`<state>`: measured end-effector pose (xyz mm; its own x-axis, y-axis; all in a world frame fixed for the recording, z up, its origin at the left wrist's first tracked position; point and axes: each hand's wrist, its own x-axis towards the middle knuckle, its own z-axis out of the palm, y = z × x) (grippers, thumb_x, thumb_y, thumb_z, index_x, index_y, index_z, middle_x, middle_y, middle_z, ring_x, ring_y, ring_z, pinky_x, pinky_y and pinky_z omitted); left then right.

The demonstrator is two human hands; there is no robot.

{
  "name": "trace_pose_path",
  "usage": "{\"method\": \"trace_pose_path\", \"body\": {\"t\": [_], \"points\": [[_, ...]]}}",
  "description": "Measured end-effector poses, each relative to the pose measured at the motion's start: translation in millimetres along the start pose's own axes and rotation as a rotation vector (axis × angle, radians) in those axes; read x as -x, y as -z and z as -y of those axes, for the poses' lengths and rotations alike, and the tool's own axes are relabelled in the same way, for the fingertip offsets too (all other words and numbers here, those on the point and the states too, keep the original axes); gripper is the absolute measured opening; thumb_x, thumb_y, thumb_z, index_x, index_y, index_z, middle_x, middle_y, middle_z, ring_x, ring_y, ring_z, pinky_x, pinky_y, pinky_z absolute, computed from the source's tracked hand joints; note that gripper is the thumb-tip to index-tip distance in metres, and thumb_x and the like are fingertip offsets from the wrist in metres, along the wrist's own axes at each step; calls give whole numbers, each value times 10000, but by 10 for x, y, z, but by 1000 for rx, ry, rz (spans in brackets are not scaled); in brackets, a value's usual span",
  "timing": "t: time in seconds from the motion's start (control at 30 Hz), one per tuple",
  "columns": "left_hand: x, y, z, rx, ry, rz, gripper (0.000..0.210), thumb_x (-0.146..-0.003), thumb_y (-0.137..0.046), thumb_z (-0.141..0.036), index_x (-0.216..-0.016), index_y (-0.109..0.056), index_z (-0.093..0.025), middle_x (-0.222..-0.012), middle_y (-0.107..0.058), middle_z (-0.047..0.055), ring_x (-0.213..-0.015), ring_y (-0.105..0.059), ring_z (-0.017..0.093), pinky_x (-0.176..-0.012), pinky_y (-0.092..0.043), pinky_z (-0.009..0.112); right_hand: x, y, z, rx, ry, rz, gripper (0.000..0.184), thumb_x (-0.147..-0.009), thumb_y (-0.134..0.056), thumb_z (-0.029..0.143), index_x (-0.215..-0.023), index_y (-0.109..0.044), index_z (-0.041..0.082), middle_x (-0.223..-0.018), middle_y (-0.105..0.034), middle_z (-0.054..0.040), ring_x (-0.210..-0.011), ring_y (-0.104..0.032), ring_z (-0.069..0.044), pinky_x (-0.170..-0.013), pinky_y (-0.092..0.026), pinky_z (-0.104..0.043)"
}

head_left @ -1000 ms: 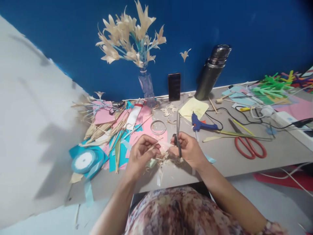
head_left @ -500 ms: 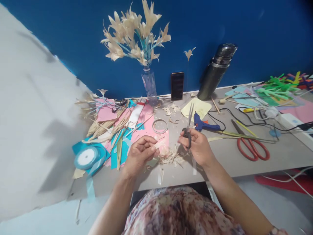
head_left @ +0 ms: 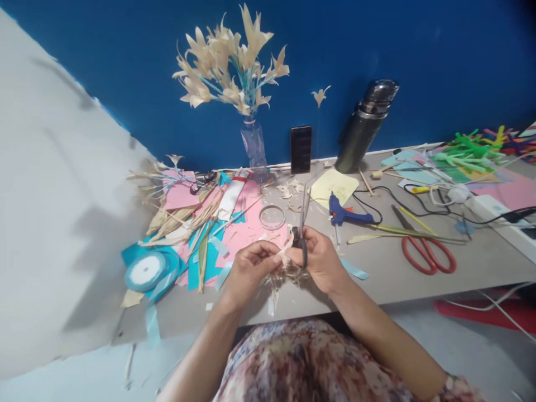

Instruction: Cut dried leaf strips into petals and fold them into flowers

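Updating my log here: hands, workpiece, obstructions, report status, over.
Left hand pinching pale strip. Right hand holding black scissors, blades pointing away from body. Scraps beneath hands; glue gun beyond right hand, apart.

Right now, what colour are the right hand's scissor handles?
The handles are black, showing best in the head view.

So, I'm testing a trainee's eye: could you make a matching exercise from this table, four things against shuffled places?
Things
1. black scissors
2. glue gun
3. phone
4. ribbon roll

Places
A. on teal paper
B. upright before the blue wall
C. in the right hand
D. nozzle by the yellow paper

Pairs: 1-C, 2-D, 3-B, 4-A
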<state>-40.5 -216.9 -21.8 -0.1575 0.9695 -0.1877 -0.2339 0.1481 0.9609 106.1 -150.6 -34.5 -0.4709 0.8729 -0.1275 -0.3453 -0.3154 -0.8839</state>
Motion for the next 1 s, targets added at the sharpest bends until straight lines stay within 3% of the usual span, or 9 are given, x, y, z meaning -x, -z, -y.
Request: {"method": "trace_pose_path", "body": {"t": [0.13, 0.3, 0.43, 0.53, 0.7, 0.8, 1.0], "points": [[-15, 41, 25, 67, 20, 29, 236, -745, -812, -328, -770, -680, -134, -649, -674, 30, -562, -569, 99, -577, -441, 218, -38, 60, 107, -124, 32, -93, 279, -620, -808, 185, -800, -595, 177, -644, -566, 61, -486, -458, -58, -440, -377, -168], [8, -14, -3, 407, 111, 99, 253, -681, -863, -263, -798, -673, -143, -644, -641, 5, -546, -554, 92, -549, -428, 207, -98, 114, 271, -295, 103, -162, 286, -635, -800, 183, -808, -573, 187, -681, -511, 66, -496, -410, -41, -448, -339, -163], [9, -222, 57, 800, 257, 123, 323, -662, -880, -267, -888, -692, -133, -806, -662, 19, -607, -544, 75, -531, -421, 189, -79, 54, 234, -200, 233, -280, 292, -636, -789, 197, -790, -542, 201, -702, -524, 59, -505, -417, -55, -449, -340, -191], [-28, -349, 73, 965, 302, 51, 279, -683, -868, -247, -849, -676, -132, -817, -645, 9, -630, -537, 61, -521, -406, 165, -2, 8, 152, -26, 289, -342, 262, -659, -775, 225, -809, -561, 211, -724, -572, 40, -525, -466, -81, -480, -396, -220], [-28, -401, -39, 870, 193, -23, 246, -683, -860, -230, -811, -659, -170, -785, -620, -13, -655, -547, 77, -571, -434, 189, 182, -13, 32, 278, 253, -335, 215, -669, -793, 237, -751, -596, 210, -672, -605, 17, -577, -555, -135, -577, -504, -266], [26, -435, -63, 704, 95, -1, 284, -689, -857, -260, -909, -708, -159, -827, -647, 25, -750, -590, 125, -655, -472, 237, 211, 7, -45, 233, 211, -317, 221, -697, -797, 276, -786, -606, 207, -742, -656, -11, -638, -606, -161, -597, -521, -270], [44, -402, -41, 643, 99, -16, 328, -659, -874, -241, -937, -720, -159, -726, -623, -3, -644, -541, 89, -618, -444, 212, 160, 110, -40, 106, 143, -186, 271, -710, -818, 306, -846, -605, 206, -762, -641, 8, -636, -581, -132, -592, -496, -233]]}}
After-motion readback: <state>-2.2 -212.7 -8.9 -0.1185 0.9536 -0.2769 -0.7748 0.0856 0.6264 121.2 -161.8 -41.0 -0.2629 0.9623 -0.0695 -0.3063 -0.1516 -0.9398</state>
